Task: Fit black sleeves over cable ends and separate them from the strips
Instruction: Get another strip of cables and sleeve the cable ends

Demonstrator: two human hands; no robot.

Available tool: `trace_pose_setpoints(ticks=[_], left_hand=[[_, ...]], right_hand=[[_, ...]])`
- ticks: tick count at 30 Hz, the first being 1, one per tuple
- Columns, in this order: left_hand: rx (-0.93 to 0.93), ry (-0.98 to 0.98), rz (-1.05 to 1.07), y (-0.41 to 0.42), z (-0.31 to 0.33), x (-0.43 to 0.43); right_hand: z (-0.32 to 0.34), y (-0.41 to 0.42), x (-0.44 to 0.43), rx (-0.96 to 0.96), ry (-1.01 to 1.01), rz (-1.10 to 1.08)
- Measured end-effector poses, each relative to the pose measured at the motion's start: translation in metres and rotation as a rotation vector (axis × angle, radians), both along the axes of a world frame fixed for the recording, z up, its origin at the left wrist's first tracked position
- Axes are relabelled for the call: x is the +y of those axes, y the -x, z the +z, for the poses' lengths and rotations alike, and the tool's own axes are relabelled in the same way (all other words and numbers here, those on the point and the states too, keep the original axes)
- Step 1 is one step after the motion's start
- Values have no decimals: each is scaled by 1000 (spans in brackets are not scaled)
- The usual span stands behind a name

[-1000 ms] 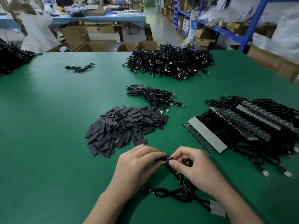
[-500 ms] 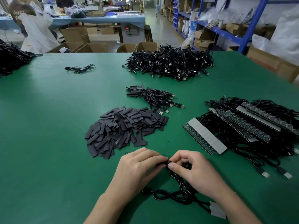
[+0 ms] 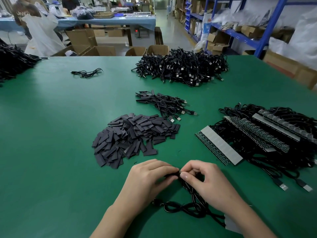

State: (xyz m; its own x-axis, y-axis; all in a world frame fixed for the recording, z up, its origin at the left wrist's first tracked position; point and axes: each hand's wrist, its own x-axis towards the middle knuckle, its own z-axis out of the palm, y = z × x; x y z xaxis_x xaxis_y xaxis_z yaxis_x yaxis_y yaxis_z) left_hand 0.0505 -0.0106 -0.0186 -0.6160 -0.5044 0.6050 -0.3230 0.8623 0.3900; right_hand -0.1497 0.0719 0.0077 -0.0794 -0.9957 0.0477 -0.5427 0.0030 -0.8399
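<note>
With the left hand (image 3: 147, 179), fingers curled, pinching a black sleeve (image 3: 171, 176); with the right hand (image 3: 211, 184), pinching the end of a cable (image 3: 188, 206) at the sleeve's mouth, fingertips meeting. All low over a green table mat (image 3: 60, 134), cable looped just beneath the wrists. Beyond the knuckles, a loose sleeve pile (image 3: 133, 140); to the right, strips (image 3: 219, 146) with cables attached; further off, a sleeved bundle (image 3: 164, 103) and a big cable heap (image 3: 181, 67). Behind, cardboard boxes (image 3: 101, 50), blue shelving (image 3: 272, 26), a blue-covered bench (image 3: 106, 21). Lettering on a brown top (image 3: 22, 14) far left, too blurred to read.
</note>
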Motion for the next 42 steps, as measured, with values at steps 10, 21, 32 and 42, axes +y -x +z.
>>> trace_pose_setpoints(ticks=[10,21,32,42], left_hand=[[102,-284,31,3,2,5],[99,-353,60,1,8,5],[87,-220,44,2,3,4],[106,-218,75,4,2,4]], right_hand=[[-1,1,1,2,36,-15],[0,2,1,12,41,-53],[1,3,0,-82,-44,-51],[1,4,-1,-62,-25,-57]])
